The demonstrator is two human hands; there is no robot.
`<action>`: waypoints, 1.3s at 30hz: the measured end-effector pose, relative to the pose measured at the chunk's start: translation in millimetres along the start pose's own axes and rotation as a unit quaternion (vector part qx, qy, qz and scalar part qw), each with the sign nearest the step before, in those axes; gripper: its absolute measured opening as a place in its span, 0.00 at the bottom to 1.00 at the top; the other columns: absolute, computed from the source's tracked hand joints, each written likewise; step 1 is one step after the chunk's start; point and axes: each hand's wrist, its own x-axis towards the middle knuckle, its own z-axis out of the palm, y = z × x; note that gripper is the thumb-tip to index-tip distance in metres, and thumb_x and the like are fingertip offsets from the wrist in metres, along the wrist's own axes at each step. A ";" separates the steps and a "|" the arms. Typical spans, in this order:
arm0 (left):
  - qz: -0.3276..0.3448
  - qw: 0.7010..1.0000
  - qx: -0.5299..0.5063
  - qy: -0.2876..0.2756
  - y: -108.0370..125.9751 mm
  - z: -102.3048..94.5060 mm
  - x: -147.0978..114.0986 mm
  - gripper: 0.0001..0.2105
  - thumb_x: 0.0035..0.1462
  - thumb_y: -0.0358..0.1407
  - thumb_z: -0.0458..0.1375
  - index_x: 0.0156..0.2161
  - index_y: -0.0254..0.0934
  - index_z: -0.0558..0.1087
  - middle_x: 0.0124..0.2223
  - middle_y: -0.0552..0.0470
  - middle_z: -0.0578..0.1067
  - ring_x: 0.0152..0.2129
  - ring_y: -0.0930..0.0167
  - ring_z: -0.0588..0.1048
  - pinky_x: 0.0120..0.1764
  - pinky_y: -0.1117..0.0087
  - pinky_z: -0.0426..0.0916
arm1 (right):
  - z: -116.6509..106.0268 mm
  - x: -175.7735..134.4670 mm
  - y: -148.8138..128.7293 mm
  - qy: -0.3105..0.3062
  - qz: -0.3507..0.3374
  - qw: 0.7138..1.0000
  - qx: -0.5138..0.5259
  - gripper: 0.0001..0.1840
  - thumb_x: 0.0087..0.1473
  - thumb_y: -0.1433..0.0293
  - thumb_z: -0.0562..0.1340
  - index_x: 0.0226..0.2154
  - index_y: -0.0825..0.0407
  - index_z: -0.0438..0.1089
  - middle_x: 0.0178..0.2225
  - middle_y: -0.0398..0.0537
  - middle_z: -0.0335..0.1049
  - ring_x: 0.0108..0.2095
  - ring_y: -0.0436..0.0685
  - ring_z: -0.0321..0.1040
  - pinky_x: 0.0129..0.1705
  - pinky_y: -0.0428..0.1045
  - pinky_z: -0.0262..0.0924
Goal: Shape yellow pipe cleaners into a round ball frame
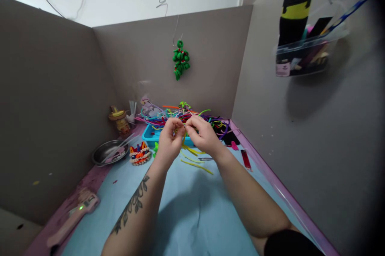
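My left hand (171,138) and my right hand (203,134) meet in front of the blue tray, raised above the cloth. Both are closed in a pinch, fingertips almost touching. Between them a yellow pipe cleaner (183,140) shows, hanging down from the fingertips; the fingers hide its upper part. Below lie several loose yellow pipe cleaners (197,166) and a pair of metal tweezers or a similar slim tool (206,159). Behind my hands, a tangled heap of many-coloured pipe cleaners (156,121) fills the blue tray (148,137).
To the left stand a metal bowl (100,154), an orange-and-cream pipe cleaner piece (140,155) and a pink glue gun (75,218). A red lighter-like object (246,160) lies right. Grey panels surround the table; a green ornament (181,60) and a clear bin (300,57) hang there.
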 end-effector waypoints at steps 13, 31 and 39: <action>0.067 0.997 0.041 0.020 -5.9 -9.5 -1.0 0.08 0.52 0.35 0.55 0.39 0.41 0.63 0.33 0.53 0.68 0.30 0.72 0.69 0.39 0.69 0.63 | -4.5 0.2 -4.1 -0.018 0.128 0.971 0.201 0.10 0.51 0.65 0.56 0.24 0.53 0.64 0.24 0.41 0.62 0.27 0.48 0.58 0.30 0.45 0.54; 0.138 0.976 0.169 -0.020 -6.9 -11.4 1.8 0.02 0.50 0.31 0.55 0.31 0.41 0.68 0.29 0.54 0.72 0.30 0.72 0.69 0.48 0.63 0.59 | -4.6 -0.4 2.3 -0.067 0.171 0.966 0.183 0.11 0.52 0.64 0.55 0.23 0.53 0.61 0.22 0.39 0.58 0.25 0.48 0.56 0.28 0.44 0.53; -0.079 0.989 -0.052 0.113 -12.3 -13.2 9.8 0.10 0.49 0.36 0.57 0.38 0.35 0.69 0.31 0.52 0.72 0.28 0.74 0.71 0.34 0.73 0.64 | -16.3 0.5 14.6 0.050 0.146 0.964 0.218 0.23 0.53 0.52 0.52 0.44 0.49 0.67 0.46 0.51 0.65 0.47 0.56 0.61 0.47 0.53 0.57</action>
